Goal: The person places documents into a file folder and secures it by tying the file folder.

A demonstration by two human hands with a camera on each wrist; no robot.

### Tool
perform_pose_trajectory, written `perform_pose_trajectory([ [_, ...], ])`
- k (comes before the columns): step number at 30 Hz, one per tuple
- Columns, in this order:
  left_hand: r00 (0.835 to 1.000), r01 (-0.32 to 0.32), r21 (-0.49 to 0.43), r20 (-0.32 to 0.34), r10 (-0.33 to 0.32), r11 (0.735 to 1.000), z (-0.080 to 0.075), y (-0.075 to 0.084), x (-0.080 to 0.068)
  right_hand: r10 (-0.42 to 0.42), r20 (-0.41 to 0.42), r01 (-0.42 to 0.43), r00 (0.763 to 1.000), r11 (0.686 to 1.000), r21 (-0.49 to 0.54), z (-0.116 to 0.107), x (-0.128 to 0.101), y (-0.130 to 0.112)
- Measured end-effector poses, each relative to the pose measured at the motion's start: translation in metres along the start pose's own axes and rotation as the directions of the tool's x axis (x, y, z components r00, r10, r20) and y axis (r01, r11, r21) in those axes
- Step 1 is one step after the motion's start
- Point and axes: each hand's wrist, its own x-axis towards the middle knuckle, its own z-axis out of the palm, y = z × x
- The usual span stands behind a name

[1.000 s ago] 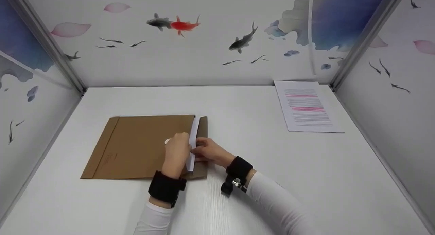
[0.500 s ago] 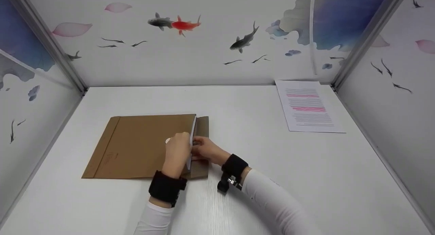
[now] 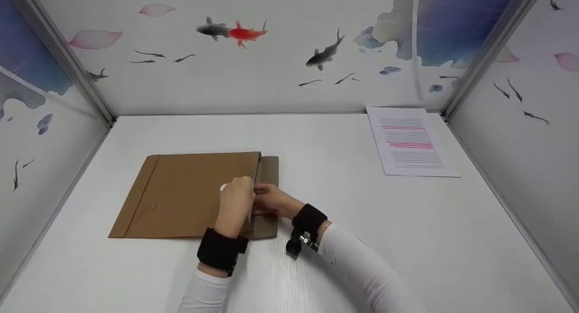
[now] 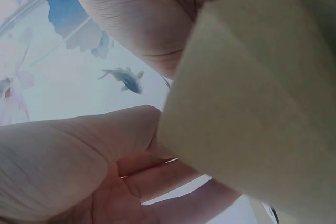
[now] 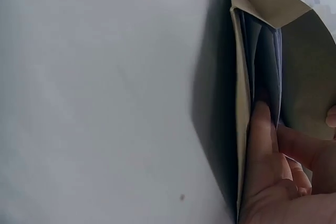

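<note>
A brown envelope [image 3: 181,195] lies flat on the white table [image 3: 316,267], with its mouth and open flap [image 3: 270,168] to the right. My left hand [image 3: 235,200] grips the upper edge of the mouth and holds it lifted; the left wrist view is filled by my palm and the envelope's paper [image 4: 252,129]. My right hand [image 3: 270,200] reaches into the mouth. In the right wrist view its straight fingers [image 5: 265,150] press on white sheets [image 5: 265,61] that sit almost wholly inside the envelope [image 5: 310,56]. Only a thin sliver of the sheets [image 3: 256,173] shows from above.
A printed page with pink highlighted lines [image 3: 409,141] lies at the back right of the table. Painted fish panels wall the table on the left, back and right.
The white sheets have slid left, deeper into the envelope, until only a sliver shows. My right hand has followed them into the mouth. The left hand has stayed in place.
</note>
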Motion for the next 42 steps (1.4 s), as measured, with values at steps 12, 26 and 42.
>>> perform_pose_trajectory([
  [12, 1.0, -0.005, -0.008, 0.01, 0.006, 1.0, -0.003, 0.0, 0.0, 0.075, 0.041, -0.073, 0.996, 0.997, -0.041, 0.002, 0.003, -0.007],
  [26, 0.999, -0.012, -0.056, 0.045, 0.014, 0.998, -0.005, -0.005, 0.0, 0.084, 0.038, -0.079, 0.996, 0.992, -0.1, 0.003, 0.004, -0.007],
  [42, 0.987, 0.076, -0.17, 0.153, -0.05, 0.982, -0.006, -0.011, 0.002, -0.002, 0.027, 0.005, 1.0, 0.992, -0.126, -0.001, -0.013, -0.006],
])
